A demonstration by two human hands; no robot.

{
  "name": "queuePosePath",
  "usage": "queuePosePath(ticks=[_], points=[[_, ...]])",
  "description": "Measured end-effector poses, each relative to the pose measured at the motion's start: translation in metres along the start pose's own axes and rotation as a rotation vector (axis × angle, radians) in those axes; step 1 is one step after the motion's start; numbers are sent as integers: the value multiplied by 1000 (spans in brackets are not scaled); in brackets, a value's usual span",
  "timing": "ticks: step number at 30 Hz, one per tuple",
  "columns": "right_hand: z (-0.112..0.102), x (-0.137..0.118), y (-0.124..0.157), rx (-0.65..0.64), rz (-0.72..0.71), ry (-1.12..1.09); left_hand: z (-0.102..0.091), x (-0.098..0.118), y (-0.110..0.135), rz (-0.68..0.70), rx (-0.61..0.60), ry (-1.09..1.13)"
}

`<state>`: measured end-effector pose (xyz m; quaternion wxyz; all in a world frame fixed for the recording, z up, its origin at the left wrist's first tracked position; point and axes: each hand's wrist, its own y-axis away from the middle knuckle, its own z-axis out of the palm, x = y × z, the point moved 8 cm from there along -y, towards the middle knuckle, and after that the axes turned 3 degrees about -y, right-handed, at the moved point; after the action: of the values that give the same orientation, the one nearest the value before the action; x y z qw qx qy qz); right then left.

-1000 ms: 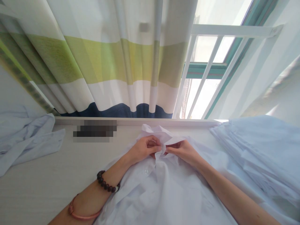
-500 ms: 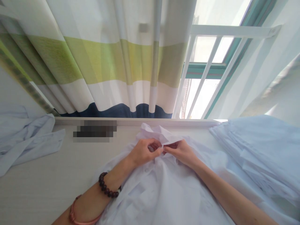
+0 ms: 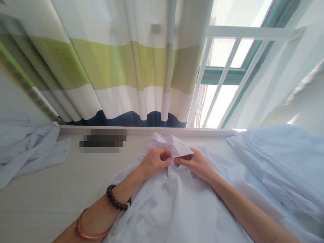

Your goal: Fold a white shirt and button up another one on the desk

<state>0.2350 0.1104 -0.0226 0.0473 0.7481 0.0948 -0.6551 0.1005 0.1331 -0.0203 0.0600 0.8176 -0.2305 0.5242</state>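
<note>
A white shirt (image 3: 177, 209) lies spread in front of me on the pale table (image 3: 50, 195). Its collar (image 3: 174, 145) stands crumpled at the far end. My left hand (image 3: 154, 162) pinches the cloth at the neck opening from the left. My right hand (image 3: 194, 163) pinches the same spot from the right, fingertips almost meeting those of the left hand. A small white button (image 3: 158, 183) shows on the placket just below the left hand. My left wrist wears a dark bead bracelet (image 3: 116, 199) and a pink band (image 3: 88, 233).
A stack of folded white shirts (image 3: 275, 162) rises at the right. A loose crumpled white garment (image 3: 27, 145) lies at the far left. Striped curtains (image 3: 113, 67) and a barred window (image 3: 227, 74) stand behind the table's back edge.
Both hands stayed at the neck of the shirt, shifting slightly closer together. The collar flap has been pulled a little flatter over the right hand.
</note>
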Motion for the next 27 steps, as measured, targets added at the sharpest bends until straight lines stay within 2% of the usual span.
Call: queuePosePath(ticks=[8, 17, 20, 25, 27], points=[[5, 1, -2, -61, 15, 169, -2, -5, -3, -9, 20, 67], [10, -6, 3, -132, -58, 355, 8, -9, 0, -11, -121, 162], [8, -3, 1, -110, -44, 382, 7, -3, -1, 46, -98, 93], [8, 0, 0, -60, -14, 379, -2, 5, -1, 126, 59, -77], [8, 1, 0, -42, -5, 377, -2, 5, -1, 119, 55, -95]])
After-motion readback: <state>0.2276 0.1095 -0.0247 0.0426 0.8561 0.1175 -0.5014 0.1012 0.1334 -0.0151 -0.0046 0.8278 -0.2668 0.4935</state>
